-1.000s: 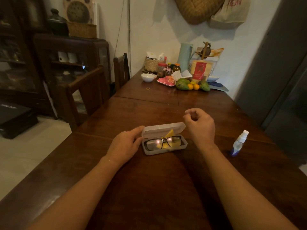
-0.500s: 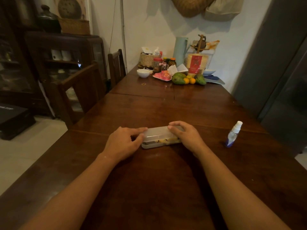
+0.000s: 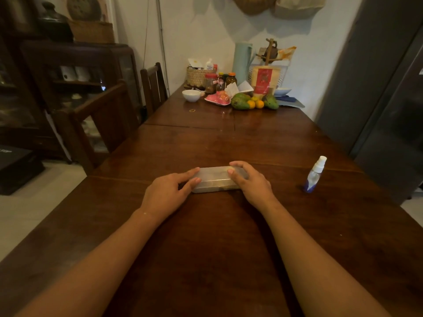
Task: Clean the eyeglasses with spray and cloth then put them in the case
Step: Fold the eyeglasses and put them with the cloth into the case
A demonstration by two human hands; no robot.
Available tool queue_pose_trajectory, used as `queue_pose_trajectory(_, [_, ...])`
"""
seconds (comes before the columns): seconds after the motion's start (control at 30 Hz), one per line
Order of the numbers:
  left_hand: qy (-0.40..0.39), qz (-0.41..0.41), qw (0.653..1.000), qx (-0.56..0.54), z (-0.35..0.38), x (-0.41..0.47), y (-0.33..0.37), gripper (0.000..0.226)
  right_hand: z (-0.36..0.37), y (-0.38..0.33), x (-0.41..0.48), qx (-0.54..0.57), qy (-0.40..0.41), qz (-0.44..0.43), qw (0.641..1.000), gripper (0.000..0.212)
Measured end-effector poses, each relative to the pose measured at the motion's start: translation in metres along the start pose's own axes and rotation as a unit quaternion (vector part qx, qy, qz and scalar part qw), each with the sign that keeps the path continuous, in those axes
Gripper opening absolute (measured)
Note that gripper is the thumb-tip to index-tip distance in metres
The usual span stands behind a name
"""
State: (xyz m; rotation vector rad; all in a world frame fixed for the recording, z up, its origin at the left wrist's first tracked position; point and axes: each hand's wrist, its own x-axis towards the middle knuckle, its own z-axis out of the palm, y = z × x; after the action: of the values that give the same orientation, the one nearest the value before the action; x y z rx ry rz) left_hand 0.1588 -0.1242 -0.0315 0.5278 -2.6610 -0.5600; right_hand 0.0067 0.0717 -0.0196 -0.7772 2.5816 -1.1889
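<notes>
1. Wood first: the dark brown table (image 3: pixel 217 248) runs from the camera to the white wall, and both bare forearms reach out over it.
2. Sitting flat mid-table, long side across, is the case (image 3: pixel 214 179). It's frosted grey plastic and the lid is down.
3. My left hand (image 3: pixel 167 193) is on the case's left end. The index finger lies along the top and the thumb sits at the front edge, so the two pinch that end. The other fingers are tucked behind and I can't really see them.
4. My right hand (image 3: pixel 249 181) covers the right end. Its fingers curl over the far edge, its thumb presses on the lid, and it's clamped on pretty snugly.
5. As for the eyeglasses, the lid is too cloudy to make them out.
6. The spray bottle (image 3: pixel 314 177) stands upright well off to the right of the case, apart from both hands. It has a clear body, a bluish bottom and a white nozzle.
7. The far end of the table is cluttered: a white bowl (image 3: pixel 191 95), a woven basket (image 3: pixel 199 76), some jars, and green and orange fruit (image 3: pixel 240 102). A small rubber band (image 3: pixel 192 110) lies loose near the bowl.
8. On the left there's a wooden chair (image 3: pixel 100 124) pulled up to the table, with a dark cabinet (image 3: pixel 75 72) behind it.
</notes>
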Motion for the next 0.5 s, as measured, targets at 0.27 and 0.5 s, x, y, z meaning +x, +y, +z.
queue_pose_trajectory(0.27, [-0.07,-0.005,0.997,0.026,0.005,0.006,-0.002,0.062,0.004,0.005,0.003,-0.062,0.018,-0.024,0.998,0.045])
queue_pose_trajectory(0.5, [-0.064,-0.039,0.996,-0.046,0.005,0.02,-0.002,0.059,0.007,0.009,0.007,-0.102,0.019,-0.049,0.993,0.043])
